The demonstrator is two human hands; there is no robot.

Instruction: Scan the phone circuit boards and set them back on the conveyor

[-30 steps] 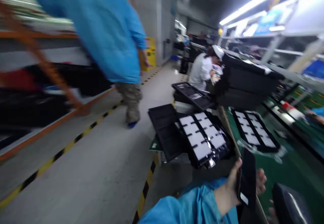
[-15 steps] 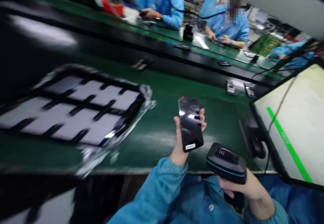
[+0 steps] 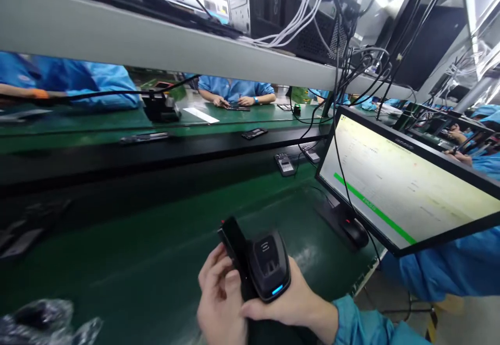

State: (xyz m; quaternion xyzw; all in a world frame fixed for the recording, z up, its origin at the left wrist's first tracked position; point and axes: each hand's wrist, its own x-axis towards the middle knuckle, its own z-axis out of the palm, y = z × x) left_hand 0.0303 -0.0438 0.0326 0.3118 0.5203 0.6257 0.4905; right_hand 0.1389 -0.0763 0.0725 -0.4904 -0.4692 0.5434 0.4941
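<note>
Head | left hand (image 3: 219, 301) clasping phone (image 3: 235, 243) | right hand (image 3: 291, 301) clasping scanner (image 3: 269, 267) | green bench (image 3: 148, 267), lit monitor (image 3: 402, 183)

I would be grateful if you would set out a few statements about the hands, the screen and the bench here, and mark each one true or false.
1. The right hand holds the scanner. True.
2. The left hand is empty. False: the left hand holds a dark phone.
3. The mouse lies on the bench close to the monitor. True.
4. The bar across the screen is red. False: the bar is green.
5. The crumpled plastic covers the mouse. False: the crumpled plastic lies well apart from it, at the lower left of the view.
</note>
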